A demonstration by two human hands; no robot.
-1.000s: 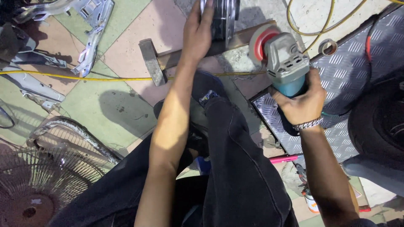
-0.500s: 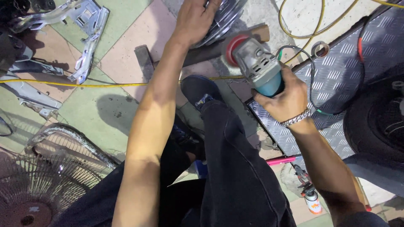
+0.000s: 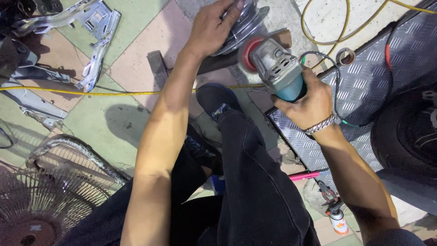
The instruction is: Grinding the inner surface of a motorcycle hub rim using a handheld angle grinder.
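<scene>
Left hand (image 3: 210, 28) at top centre of frame, palm down, fingers wrapped over a round ribbed metal part (image 3: 243, 25), gripping it from above. The part sits on a dark wooden block (image 3: 218, 61) that runs diagonally across the upper middle of frame.

Right hand (image 3: 309, 102) right of centre, closed firmly around the teal body of an angle grinder (image 3: 277, 68). Grinder head is grey, with a red disc (image 3: 248, 52) at its upper-left end. The disc sits just beside the metal part's lower right edge; can't tell if they touch. Metal bracelet (image 3: 321, 124) on the right wrist. Black cable (image 3: 334, 86) loops out from behind the grinder, past the hand.

Person is crouched: dark trouser leg fills the lower centre, black shoe (image 3: 216, 100) just below the block on the tiled floor.

Surroundings:
- Yellow cord (image 3: 91, 93) runs horizontally across left half of frame, passing under the left forearm; another yellow loop (image 3: 337, 27) at upper right.
- Checker plate (image 3: 364, 77) on the right, with a black tyre (image 3: 405, 132) at the right edge.
- Grey bracket (image 3: 98, 27) upper left.
- Rusty fan guard (image 3: 41, 200) lower left.
- Pink tool (image 3: 305, 175) and pliers (image 3: 328, 195) lower right, small can (image 3: 339, 223) just below them.
</scene>
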